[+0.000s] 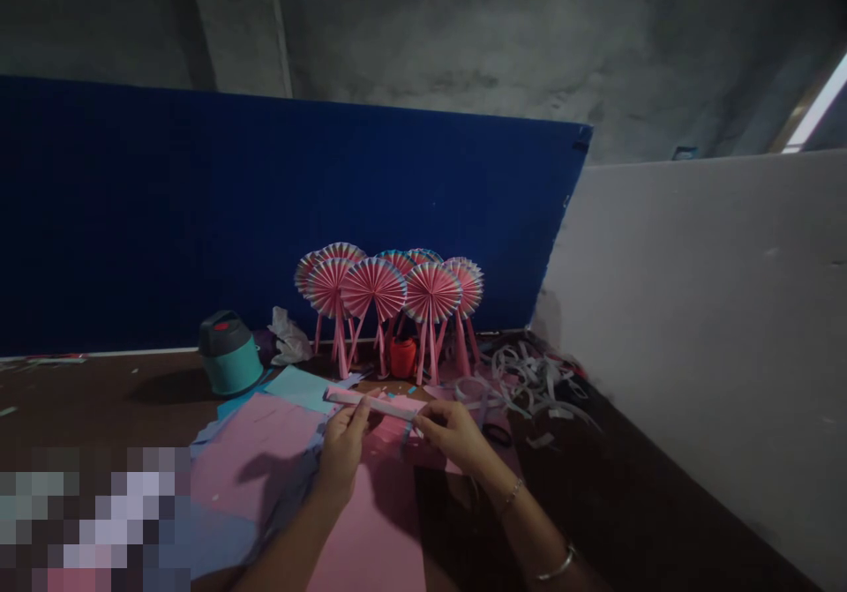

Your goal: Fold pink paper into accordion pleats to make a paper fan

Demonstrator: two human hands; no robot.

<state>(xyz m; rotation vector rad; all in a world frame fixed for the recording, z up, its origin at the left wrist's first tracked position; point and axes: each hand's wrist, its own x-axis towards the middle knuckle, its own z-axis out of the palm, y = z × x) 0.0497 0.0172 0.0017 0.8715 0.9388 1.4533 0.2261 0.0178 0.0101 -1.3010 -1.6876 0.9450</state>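
Note:
My left hand (345, 442) and my right hand (452, 433) hold a narrow folded paper strip (380, 405) between them, level above the table. The strip is pink with a pale band along its side. The left thumb presses on it near the middle, while the right fingers pinch its right end. Below the hands lie pink paper sheets (384, 530). Just beyond stand several round pleated paper fans (374, 292), pink with pale rims, each on pink paper legs.
A teal and black container (230, 354) stands at the left, beside a crumpled clear plastic bag (289, 336). A red object (402, 356) sits among the fan legs. Curled pale strips (529, 380) are heaped at the right. A blue panel (265, 195) and a white wall (715, 310) border the table.

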